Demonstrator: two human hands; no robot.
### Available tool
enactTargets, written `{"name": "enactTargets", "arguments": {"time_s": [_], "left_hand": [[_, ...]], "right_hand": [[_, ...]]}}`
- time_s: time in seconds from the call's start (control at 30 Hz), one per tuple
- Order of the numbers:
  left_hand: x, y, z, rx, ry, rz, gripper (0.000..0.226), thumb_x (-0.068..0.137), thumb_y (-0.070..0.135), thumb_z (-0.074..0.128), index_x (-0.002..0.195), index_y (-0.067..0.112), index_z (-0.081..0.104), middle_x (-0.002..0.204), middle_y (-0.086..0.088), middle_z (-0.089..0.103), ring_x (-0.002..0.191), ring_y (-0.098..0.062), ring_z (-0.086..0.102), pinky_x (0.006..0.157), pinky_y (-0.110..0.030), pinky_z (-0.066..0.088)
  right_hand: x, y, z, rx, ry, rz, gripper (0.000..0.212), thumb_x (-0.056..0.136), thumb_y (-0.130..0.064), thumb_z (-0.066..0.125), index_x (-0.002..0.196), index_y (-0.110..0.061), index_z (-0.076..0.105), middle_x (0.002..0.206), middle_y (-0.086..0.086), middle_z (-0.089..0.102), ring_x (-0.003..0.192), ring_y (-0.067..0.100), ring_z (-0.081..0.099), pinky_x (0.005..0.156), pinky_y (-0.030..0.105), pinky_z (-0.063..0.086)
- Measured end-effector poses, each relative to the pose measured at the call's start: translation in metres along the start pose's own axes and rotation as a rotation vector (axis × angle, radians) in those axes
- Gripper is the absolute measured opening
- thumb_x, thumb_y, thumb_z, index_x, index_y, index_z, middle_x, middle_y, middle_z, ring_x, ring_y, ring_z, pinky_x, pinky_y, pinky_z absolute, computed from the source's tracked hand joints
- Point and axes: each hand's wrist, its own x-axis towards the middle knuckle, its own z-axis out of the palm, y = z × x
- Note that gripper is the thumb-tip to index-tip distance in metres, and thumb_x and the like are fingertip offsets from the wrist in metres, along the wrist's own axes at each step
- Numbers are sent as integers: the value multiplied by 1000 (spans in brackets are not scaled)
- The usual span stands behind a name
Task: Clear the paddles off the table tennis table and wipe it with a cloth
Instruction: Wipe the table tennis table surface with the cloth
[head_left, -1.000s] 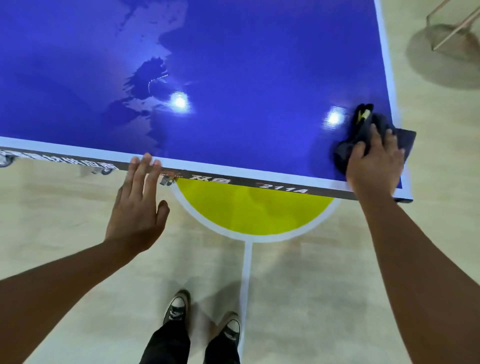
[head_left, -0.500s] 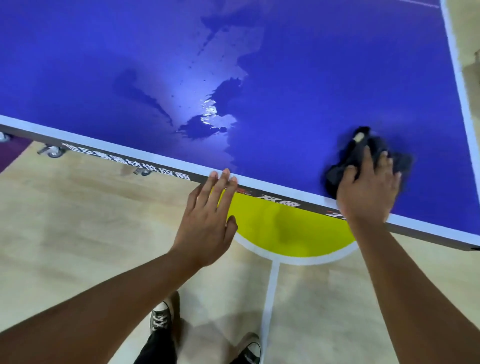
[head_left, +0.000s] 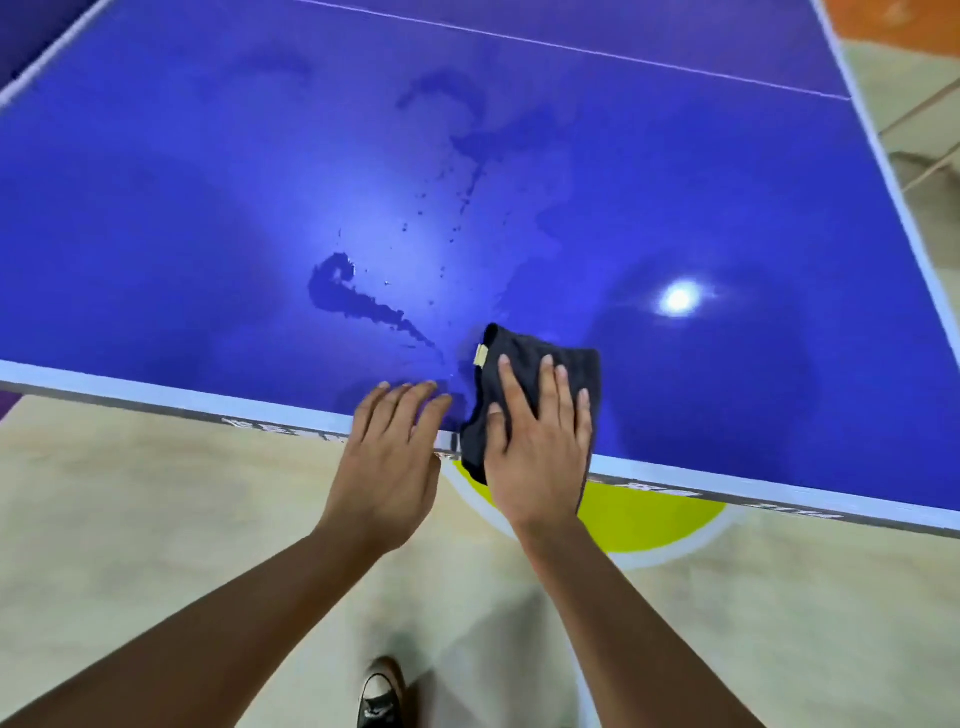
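Pressing straight-fingered, the right hand (head_left: 537, 447) pins the cloth (head_left: 530, 345), seemingly soft and limp, at its middle; the left hand (head_left: 389, 457) lies flat and empty beside it on the desk (head_left: 208, 208) edge.

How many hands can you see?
2. The left hand lies flat on the table's near edge. The right hand presses flat on the cloth just beside it. Neither is hidden.

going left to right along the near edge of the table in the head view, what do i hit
left hand, fingers straight, resting on the table edge → right hand pressing flat on the dark cloth → bright light reflection on the blue surface
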Motion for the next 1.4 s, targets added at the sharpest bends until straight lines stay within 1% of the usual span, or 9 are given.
{"name": "enactTargets", "arguments": {"time_s": [0.13,0.3,0.37,0.53,0.67,0.83,1.0,1.1,1.4], "left_hand": [[41,-31,-13,0,-2,-60,53,92,22,30,136,8,55,141,-14,54,124,-38,51,113,-51,34],[94,-57,-15,-23,-62,-38,64,92,26,25,152,12,43,158,-10,42,145,-36,38,118,-51,34],[123,-68,-13,-37,-68,-45,65,93,27,22,155,13,38,162,-8,36,149,-35,32,120,-50,31],[219,-106,1,-24,-53,-45,63,96,30,24,155,11,38,162,-12,36,148,-38,33,119,-51,30],[314,-141,7,-34,-2,-152,63,97,35,26,154,12,40,162,-14,34,148,-39,32,120,-52,26],[386,-172,13,53,-49,-135,63,100,36,24,157,13,34,163,-15,32,150,-39,28,123,-52,20],[397,-174,21,52,-55,-182,61,103,37,23,161,20,25,168,-7,23,156,-29,17,126,-50,15],[396,-174,19,61,-63,-193,60,104,38,23,162,20,22,169,-5,21,156,-27,16,126,-50,15],[399,-171,18,20,-54,-208,60,104,36,26,161,18,27,168,-5,22,156,-27,18,125,-52,18]], "right_hand": [[44,-13,9,-14,-34,77,54,103,-44,40,156,-38,36,166,10,29,155,24,20,126,48,11],[117,-8,21,-55,-106,129,56,105,-47,30,160,-39,24,169,8,17,157,23,9,127,47,2],[150,-3,26,-53,-114,131,56,106,-47,28,160,-39,21,170,7,14,157,22,6,127,46,0],[249,6,43,-68,-113,121,56,106,-47,25,161,-39,18,170,7,11,158,21,3,127,46,-3],[348,19,60,-62,-108,112,56,105,-47,26,161,-39,19,170,8,12,157,21,5,127,46,-3],[468,39,77,-58,-98,121,56,105,-47,28,160,-39,23,170,8,15,157,22,8,127,46,-2],[570,54,93,-73,-80,123,57,103,-48,30,159,-38,27,169,9,19,157,22,12,127,46,1],[616,54,101,-69,-84,102,57,103,-47,31,159,-37,28,168,10,20,156,22,13,127,46,2],[692,48,115,-64,-111,53,58,103,-46,29,160,-36,24,169,8,17,157,22,11,127,45,0]]}}
